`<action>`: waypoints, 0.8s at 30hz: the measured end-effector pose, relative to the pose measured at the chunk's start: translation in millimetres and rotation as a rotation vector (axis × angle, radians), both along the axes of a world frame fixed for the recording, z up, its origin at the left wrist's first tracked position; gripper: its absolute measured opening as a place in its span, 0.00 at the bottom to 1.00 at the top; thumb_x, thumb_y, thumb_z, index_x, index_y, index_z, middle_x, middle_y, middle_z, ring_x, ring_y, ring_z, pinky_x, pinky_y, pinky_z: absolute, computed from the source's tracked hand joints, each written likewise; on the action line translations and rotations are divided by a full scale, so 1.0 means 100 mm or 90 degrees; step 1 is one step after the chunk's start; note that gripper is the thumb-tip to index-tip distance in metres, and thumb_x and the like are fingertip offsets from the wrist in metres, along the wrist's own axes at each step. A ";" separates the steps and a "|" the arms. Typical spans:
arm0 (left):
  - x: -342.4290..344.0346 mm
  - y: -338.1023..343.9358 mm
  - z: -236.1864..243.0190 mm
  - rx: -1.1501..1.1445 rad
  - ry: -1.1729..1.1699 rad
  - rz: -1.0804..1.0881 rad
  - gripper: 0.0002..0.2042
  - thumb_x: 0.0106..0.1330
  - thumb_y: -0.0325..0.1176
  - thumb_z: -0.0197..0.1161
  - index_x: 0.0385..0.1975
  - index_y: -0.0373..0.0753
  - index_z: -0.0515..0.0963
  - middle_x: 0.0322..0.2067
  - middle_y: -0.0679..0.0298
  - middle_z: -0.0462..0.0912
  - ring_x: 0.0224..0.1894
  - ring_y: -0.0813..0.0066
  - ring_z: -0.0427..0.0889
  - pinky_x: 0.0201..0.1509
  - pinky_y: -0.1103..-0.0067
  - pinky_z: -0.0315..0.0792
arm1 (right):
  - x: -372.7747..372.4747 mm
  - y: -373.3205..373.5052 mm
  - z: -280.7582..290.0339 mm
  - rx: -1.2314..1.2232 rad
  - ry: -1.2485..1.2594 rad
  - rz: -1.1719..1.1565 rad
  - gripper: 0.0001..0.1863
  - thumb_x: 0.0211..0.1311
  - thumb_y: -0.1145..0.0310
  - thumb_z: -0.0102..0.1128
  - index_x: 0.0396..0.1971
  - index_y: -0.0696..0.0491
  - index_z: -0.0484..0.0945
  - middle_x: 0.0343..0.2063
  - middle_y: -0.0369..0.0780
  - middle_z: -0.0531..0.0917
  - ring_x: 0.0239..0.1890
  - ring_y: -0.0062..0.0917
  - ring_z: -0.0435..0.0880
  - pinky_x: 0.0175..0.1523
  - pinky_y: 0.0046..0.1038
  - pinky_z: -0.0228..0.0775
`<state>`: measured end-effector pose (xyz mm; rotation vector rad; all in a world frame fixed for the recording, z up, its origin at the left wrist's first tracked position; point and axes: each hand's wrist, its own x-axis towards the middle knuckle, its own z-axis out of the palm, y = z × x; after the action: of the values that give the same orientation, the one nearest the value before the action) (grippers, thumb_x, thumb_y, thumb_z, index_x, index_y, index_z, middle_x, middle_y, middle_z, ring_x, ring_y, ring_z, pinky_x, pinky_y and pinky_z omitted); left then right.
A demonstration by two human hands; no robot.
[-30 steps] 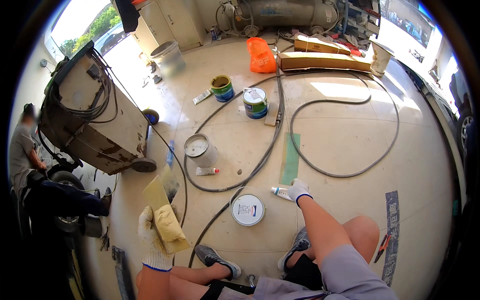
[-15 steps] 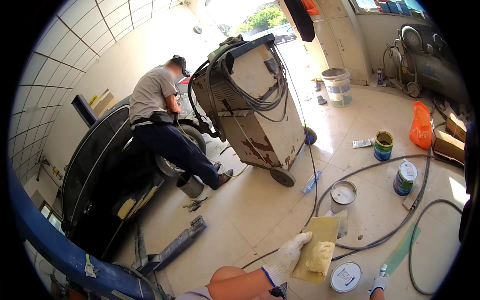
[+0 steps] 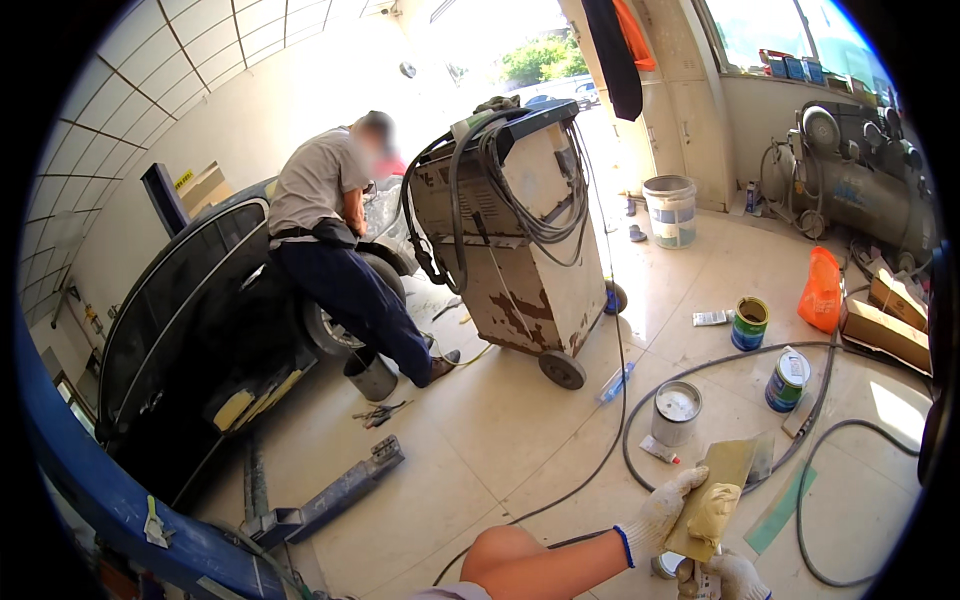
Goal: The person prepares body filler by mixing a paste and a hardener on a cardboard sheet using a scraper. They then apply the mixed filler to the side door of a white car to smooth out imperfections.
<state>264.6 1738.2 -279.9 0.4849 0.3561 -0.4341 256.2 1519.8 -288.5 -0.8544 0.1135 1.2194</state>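
Note:
My left hand [image 3: 655, 515], in a white knit glove with a blue cuff, grips a flat tan board [image 3: 736, 468] by its left edge. A thick lump of cream-coloured filler paste [image 3: 714, 512] sits on the board. Just below the board my gloved right hand [image 3: 738, 577] is closed around a small white tube [image 3: 706, 584], partly hidden by its fingers. Behind my hands a lidded can [image 3: 664, 566] shows only in part. Past the board's far corner, a small tube with a red cap [image 3: 660, 450] lies on the floor.
Black hose [image 3: 628, 440] loops across the tiles around an open grey can [image 3: 677, 412]. Several paint cans [image 3: 788, 380] and an orange bag [image 3: 820, 290] stand at right. Ahead are a wheeled machine [image 3: 510, 260] and a person [image 3: 330, 220] bent at a dark car [image 3: 200, 300].
My left hand has moved right with the board. My right hand has come in from the right to just below the board. The view has shifted, and the red-capped tube now shows.

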 end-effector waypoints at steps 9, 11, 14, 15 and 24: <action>-0.34 -0.08 -0.04 0.056 0.029 0.042 0.20 0.81 0.48 0.53 0.56 0.37 0.76 0.43 0.60 0.87 0.39 0.69 0.88 0.45 0.71 0.85 | -0.50 0.11 -0.12 -0.180 -0.355 0.014 0.27 0.65 0.50 0.71 0.55 0.54 0.81 0.38 0.41 0.87 0.26 0.21 0.82 0.28 0.23 0.72; -0.36 -0.20 -0.28 0.129 0.041 0.103 0.20 0.80 0.48 0.54 0.58 0.38 0.75 0.44 0.60 0.87 0.39 0.69 0.88 0.45 0.70 0.85 | -0.52 0.24 -0.11 -0.401 -0.688 0.055 0.28 0.63 0.49 0.73 0.55 0.54 0.82 0.41 0.41 0.89 0.29 0.21 0.85 0.28 0.21 0.73; -0.46 -0.17 -0.26 0.192 0.061 0.101 0.20 0.80 0.47 0.54 0.59 0.37 0.75 0.46 0.59 0.86 0.41 0.68 0.88 0.46 0.71 0.85 | -0.51 0.30 -0.54 -0.246 -0.350 0.091 0.28 0.61 0.53 0.77 0.56 0.53 0.82 0.40 0.41 0.90 0.31 0.22 0.87 0.29 0.20 0.73; -0.49 -0.13 -0.25 0.175 0.076 0.099 0.20 0.80 0.47 0.54 0.59 0.37 0.74 0.46 0.59 0.86 0.41 0.68 0.88 0.46 0.71 0.85 | -0.51 0.34 -0.52 -0.185 -0.089 0.146 0.27 0.60 0.55 0.77 0.55 0.54 0.82 0.37 0.40 0.89 0.30 0.23 0.86 0.29 0.21 0.72; -0.49 0.01 -0.25 0.137 0.091 0.087 0.21 0.80 0.46 0.52 0.61 0.35 0.74 0.48 0.57 0.86 0.44 0.67 0.88 0.49 0.70 0.85 | -0.53 0.46 -0.24 -0.301 -0.384 0.066 0.14 0.62 0.62 0.75 0.42 0.54 0.84 0.26 0.36 0.85 0.27 0.21 0.83 0.28 0.23 0.73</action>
<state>215.5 1738.9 -305.3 0.6358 0.5749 -0.2988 203.3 1566.2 -312.6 -1.6260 -0.1396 0.9942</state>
